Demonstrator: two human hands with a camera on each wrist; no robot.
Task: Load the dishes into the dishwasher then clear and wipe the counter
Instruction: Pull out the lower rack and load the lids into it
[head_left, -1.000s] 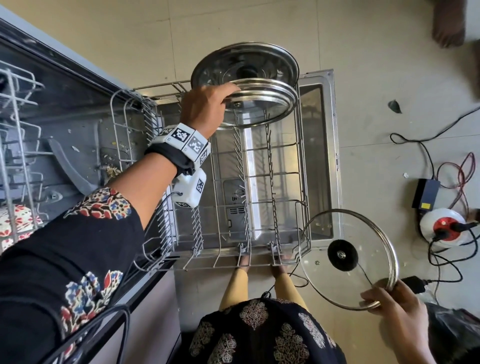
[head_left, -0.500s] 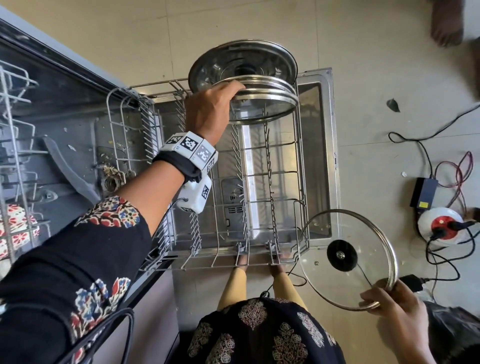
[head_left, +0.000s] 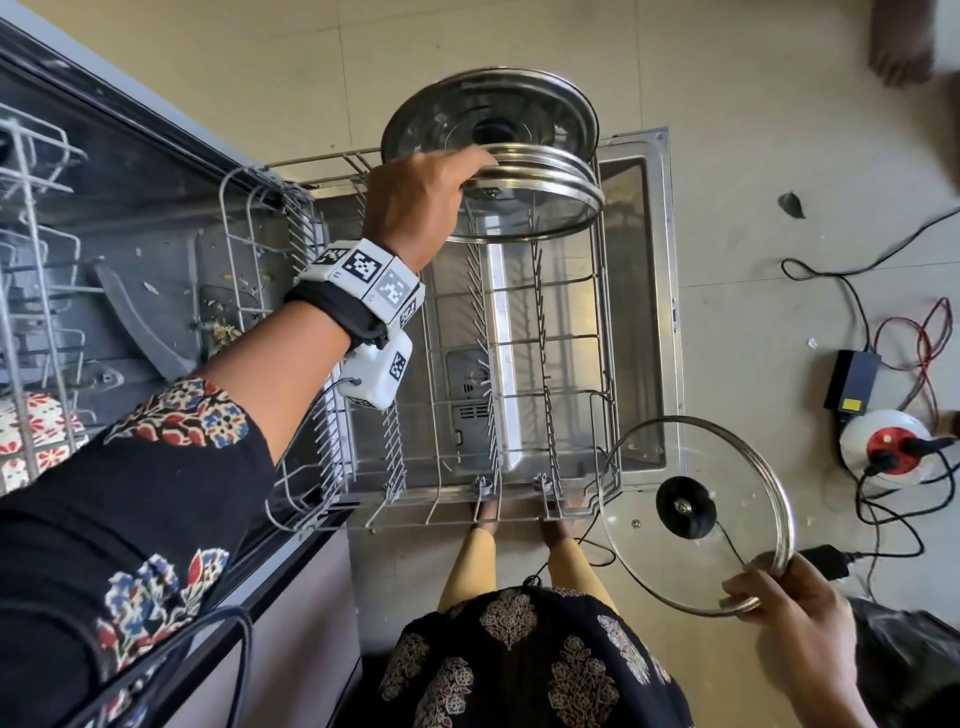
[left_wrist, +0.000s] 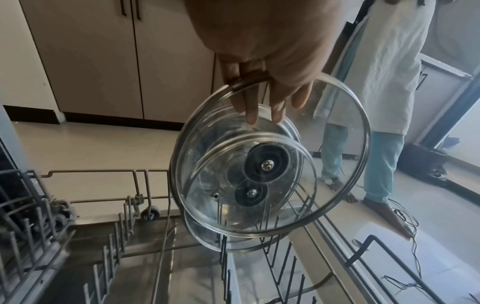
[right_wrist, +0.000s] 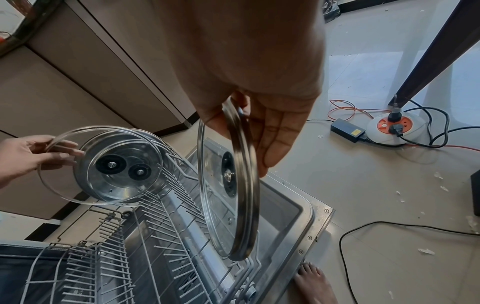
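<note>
My left hand (head_left: 457, 176) holds a large glass lid (head_left: 530, 208) by its steel rim at the far end of the pulled-out lower rack (head_left: 608, 364). The lid stands tilted on the tines against a steel lid (head_left: 488, 109). In the left wrist view my fingers (left_wrist: 252, 111) lie behind the glass lid (left_wrist: 324, 123), and a smaller glass lid (left_wrist: 254, 185) stands behind it. My right hand (head_left: 763, 587) pinches the rim of a second glass lid (head_left: 737, 467) with a black knob, in the air off the rack's near right corner. The right wrist view shows this lid (right_wrist: 244, 185) edge-on.
The open dishwasher door (head_left: 644, 260) lies under the rack. An upper rack with a floral plate (head_left: 31, 436) is at the left. A power strip (head_left: 883, 447), an adapter (head_left: 852, 384) and cables lie on the floor at right. Another person's foot (head_left: 898, 47) is at the far right.
My left hand keeps its hold on the lid's rim and has shifted only slightly at the rack's far end. My right hand and its lid stay almost still.
</note>
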